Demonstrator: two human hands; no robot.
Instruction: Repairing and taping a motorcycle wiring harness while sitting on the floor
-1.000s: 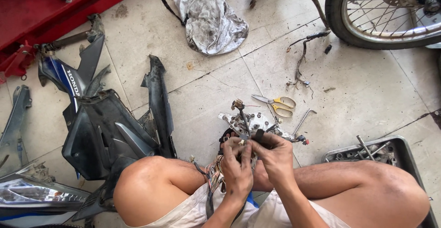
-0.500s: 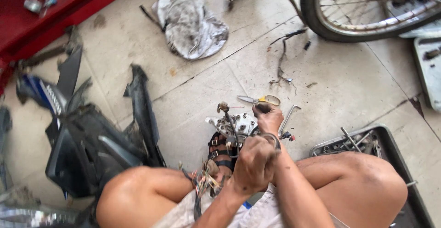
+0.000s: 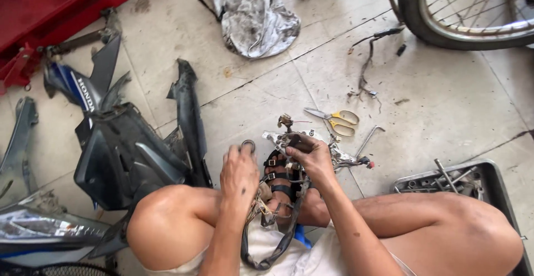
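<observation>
Fingers of left hand [image 3: 238, 171] pinch a small ring [image 3: 248, 145]; right hand [image 3: 311, 156] clamps the metal part [image 3: 289, 140] beside bare tiles [image 3: 428, 120].

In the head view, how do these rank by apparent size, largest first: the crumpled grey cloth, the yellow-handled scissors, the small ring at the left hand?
1. Crumpled grey cloth
2. Yellow-handled scissors
3. Small ring, at the left hand

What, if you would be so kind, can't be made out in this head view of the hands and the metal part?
- Small ring at the left hand: fingertips cover its lower part.
- Metal part: the right hand hides its middle.
- Tray: cut off by the right edge; its small contents are unclear.
- Wheel: cut off by the top edge.
</observation>
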